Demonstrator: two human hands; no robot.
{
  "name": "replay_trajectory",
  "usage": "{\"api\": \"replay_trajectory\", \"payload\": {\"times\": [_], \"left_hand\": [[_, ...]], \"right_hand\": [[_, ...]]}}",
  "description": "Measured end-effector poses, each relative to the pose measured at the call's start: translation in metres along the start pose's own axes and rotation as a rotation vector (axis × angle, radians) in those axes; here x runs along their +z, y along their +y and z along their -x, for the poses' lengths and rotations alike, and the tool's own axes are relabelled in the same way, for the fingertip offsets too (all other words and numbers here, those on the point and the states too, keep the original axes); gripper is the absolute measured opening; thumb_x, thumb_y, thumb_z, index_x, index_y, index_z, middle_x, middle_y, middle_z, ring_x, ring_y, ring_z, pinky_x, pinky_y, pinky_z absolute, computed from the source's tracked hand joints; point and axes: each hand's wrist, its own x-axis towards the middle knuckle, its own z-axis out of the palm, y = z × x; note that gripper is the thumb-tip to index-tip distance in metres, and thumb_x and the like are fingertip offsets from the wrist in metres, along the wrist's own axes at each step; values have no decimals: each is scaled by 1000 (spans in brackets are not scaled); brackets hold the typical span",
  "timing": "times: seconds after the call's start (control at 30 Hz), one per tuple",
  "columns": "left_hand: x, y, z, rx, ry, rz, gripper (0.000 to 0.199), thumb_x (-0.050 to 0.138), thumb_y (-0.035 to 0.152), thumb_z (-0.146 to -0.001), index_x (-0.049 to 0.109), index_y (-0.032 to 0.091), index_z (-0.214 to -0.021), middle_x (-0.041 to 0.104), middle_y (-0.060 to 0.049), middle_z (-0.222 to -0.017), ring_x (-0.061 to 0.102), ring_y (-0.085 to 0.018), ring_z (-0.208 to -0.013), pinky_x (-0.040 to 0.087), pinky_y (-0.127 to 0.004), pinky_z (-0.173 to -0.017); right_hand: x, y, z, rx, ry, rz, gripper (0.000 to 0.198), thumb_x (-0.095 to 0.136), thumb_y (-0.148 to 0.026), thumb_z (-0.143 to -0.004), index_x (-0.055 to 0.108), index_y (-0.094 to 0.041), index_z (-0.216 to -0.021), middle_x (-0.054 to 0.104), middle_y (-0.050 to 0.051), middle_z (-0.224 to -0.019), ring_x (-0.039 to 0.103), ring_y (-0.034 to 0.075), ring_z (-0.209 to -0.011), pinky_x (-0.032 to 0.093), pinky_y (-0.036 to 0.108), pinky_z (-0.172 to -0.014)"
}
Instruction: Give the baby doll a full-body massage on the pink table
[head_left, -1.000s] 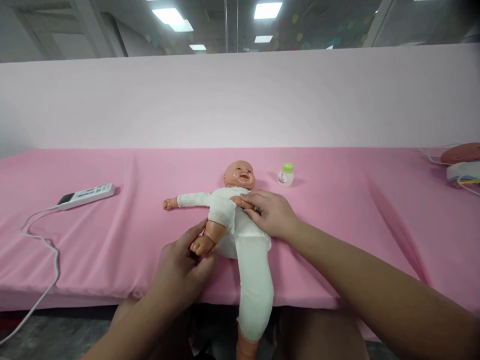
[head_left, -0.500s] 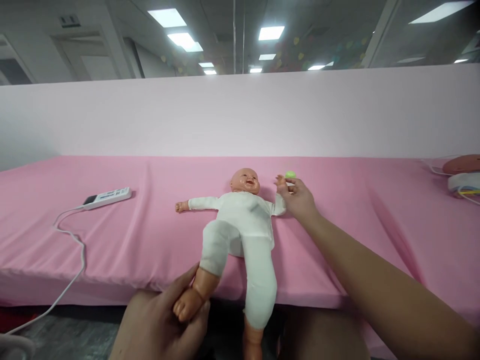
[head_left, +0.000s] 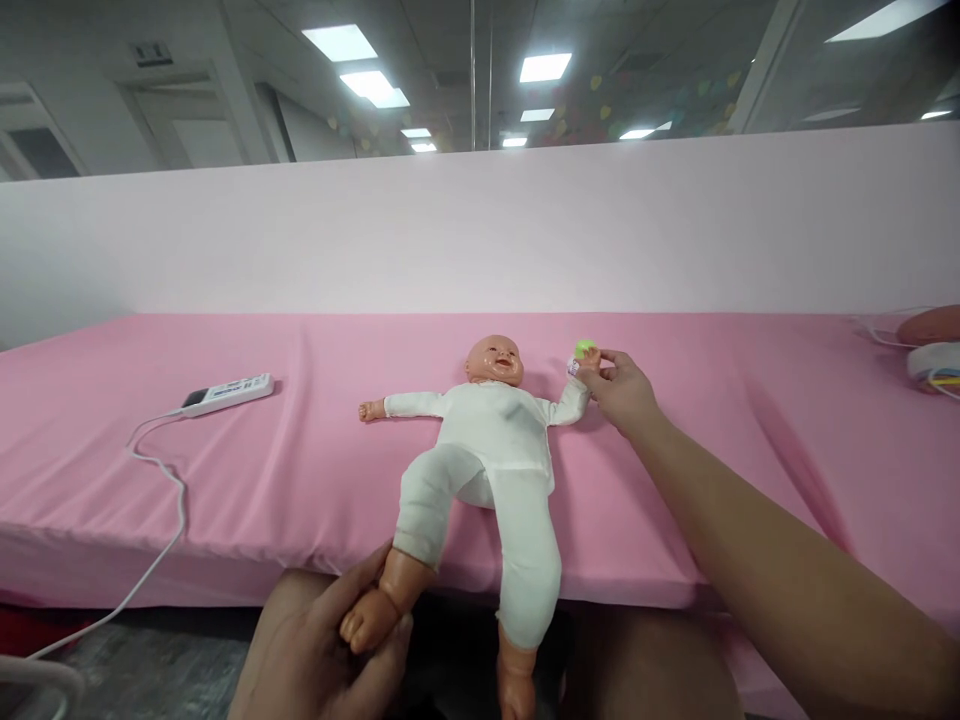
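A baby doll [head_left: 499,430] in white clothes lies face up on the pink sheet, its legs reaching over the front edge. My left hand [head_left: 319,645] is closed around the doll's foot on the left, thumb below and fingers behind the ankle. At the right, my right hand [head_left: 621,388] pinches the doll's raised hand and wrist between thumb and fingers. Right behind that small hand sits a light green round thing [head_left: 584,348] with a white, printed part below it, partly covered. The doll's other arm stretches out flat to the left.
A white power strip [head_left: 229,394] with a cord trailing off the front edge lies on the left of the pink bed [head_left: 315,460]. At the far right are a white device [head_left: 934,362] with cords and a skin-toned object [head_left: 930,325]. A white wall [head_left: 450,230] rises behind.
My right hand has moved the doll's hand outward to the right, and its arm is straighter. The left hand still grips the foot, slightly lower. The view has shifted a little.
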Motion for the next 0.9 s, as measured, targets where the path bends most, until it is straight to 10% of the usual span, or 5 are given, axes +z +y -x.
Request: {"api": "replay_trajectory", "payload": {"times": [0.37, 0.63, 0.9], "left_hand": [[23, 29, -74, -89, -62, 28, 49, 65, 38, -87, 69, 28, -135, 80, 0, -90, 75, -22, -73, 55, -26, -60], [46, 29, -94, -10, -135, 99, 58, 61, 33, -88, 59, 25, -146, 78, 1, -90, 73, -20, -73, 57, -27, -66], [20, 8, -25, -4, -67, 53, 53, 65, 40, -87, 63, 37, -140, 78, -1, -84, 75, -27, -72, 61, -32, -61]], "right_hand": [[43, -46, 64, -778, -264, 322, 47, 66, -25, -90, 67, -29, -136, 74, 6, -119, 70, 26, -103, 57, 41, -85], [44, -38, 58, -771, -310, 292, 45, 64, -23, -91, 67, -30, -136, 73, 5, -120, 69, 24, -108, 56, 39, -89], [25, -9, 18, -309, -50, -56, 38, 63, -44, -92, 67, -26, -126, 76, 6, -120, 72, 22, -97, 59, 34, -81]]}}
